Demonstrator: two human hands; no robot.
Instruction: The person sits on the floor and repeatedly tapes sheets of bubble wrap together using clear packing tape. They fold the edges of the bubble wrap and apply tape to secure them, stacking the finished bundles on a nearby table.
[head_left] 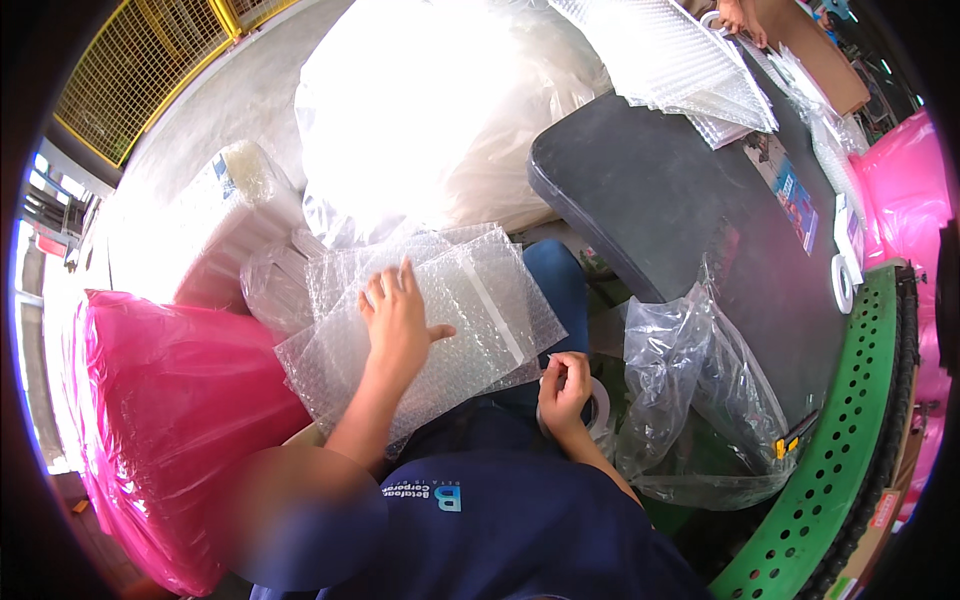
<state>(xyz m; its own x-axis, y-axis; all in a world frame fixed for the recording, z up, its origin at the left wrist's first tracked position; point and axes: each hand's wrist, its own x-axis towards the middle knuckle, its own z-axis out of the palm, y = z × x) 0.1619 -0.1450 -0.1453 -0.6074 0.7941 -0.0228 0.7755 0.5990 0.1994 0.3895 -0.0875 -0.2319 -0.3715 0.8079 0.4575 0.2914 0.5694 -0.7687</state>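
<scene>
Your left hand (392, 312) lies spread on the bubble wrap (460, 300), long axis rising rightward mid-frame. Your right hand (566, 390) curls (grip unclear) lower right.

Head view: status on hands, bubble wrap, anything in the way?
Left hand spread on clear, flat bubble-wrap sheets. Right hand curled near their right edge, grip unclear. Sheets overlapping, askew. Crumpled clear plastic bag to the right, not on sheets.

Navy shirt (540, 520), plain dark fabric; chest has a light-blue square logo (447, 498) with small white lettering beside it. Blue trouser leg (555, 275), rounded at the knee. Left hand (395, 312) and right hand (566, 395) bare, forearms (367, 405) too. Shirt's left shoulder partly blurred.
</scene>
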